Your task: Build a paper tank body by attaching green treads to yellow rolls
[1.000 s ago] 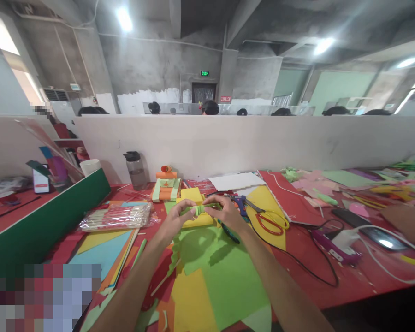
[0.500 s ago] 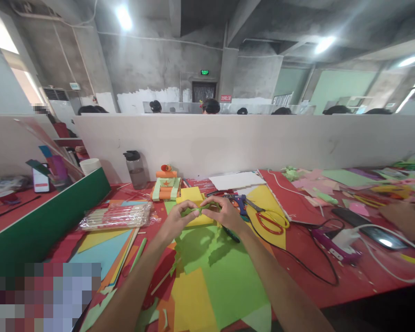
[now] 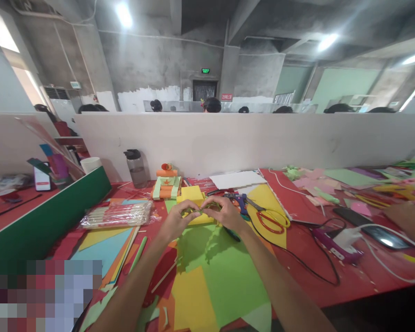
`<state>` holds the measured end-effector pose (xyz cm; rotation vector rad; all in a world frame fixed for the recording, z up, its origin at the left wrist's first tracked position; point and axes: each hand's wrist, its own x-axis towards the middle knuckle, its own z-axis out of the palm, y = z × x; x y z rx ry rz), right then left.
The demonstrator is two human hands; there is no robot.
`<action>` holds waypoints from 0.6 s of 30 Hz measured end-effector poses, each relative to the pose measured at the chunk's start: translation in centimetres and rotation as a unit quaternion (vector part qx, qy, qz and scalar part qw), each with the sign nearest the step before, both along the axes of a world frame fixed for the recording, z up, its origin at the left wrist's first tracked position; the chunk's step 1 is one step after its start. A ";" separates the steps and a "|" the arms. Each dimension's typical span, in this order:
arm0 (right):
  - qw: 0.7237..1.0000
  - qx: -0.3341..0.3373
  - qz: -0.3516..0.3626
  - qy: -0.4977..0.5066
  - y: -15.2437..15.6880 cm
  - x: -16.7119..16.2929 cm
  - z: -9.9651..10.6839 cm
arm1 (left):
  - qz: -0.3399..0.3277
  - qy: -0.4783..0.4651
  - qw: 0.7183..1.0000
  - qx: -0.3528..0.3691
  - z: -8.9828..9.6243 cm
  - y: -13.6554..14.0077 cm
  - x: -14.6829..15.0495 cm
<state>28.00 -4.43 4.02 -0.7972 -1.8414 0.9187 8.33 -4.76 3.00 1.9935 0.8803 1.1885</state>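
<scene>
My left hand [image 3: 180,220] and my right hand [image 3: 225,213] meet at the middle of the table, fingertips pinched together on a thin green paper strip [image 3: 201,210]. Most of the strip is hidden by the fingers. A zigzag-edged green paper piece [image 3: 212,240] shows below my right hand. Beneath both wrists lies a large green paper sheet [image 3: 235,281], overlapped by a yellow sheet [image 3: 193,299]. Just behind the fingers stands a yellow paper block [image 3: 192,193]. To its left is an orange and pale-green paper model [image 3: 166,182] with a star.
Right of my hands lie a blue glue gun [image 3: 241,203], scissors with red handles [image 3: 269,223] and a purple power strip [image 3: 339,246] with cables. On the left are wrapped sticks [image 3: 115,215], a bottle [image 3: 134,169] and a green divider [image 3: 55,207]. A white partition [image 3: 228,143] closes the back.
My fingers have turned the green strip slightly while staying pinched in the same place. The zigzag-edged piece has shifted and looks narrower. A co-worker's hand at the right edge has gone from view.
</scene>
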 end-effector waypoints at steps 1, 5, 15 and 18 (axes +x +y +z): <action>1.000 0.000 0.002 0.000 -0.1 0.0 0.0 | 0.001 0.007 1.000 0.016 0.0 0.0 0.0; 1.000 0.007 0.000 0.003 -0.1 -0.1 0.1 | 0.012 0.028 0.997 0.070 -0.1 -0.3 0.1; 0.998 0.052 -0.026 0.000 0.1 -0.2 0.0 | 0.031 0.036 0.994 0.095 0.0 -0.6 0.3; 0.997 0.070 -0.028 -0.009 0.0 -0.1 0.2 | 0.045 0.045 0.994 0.089 -0.1 -0.6 0.4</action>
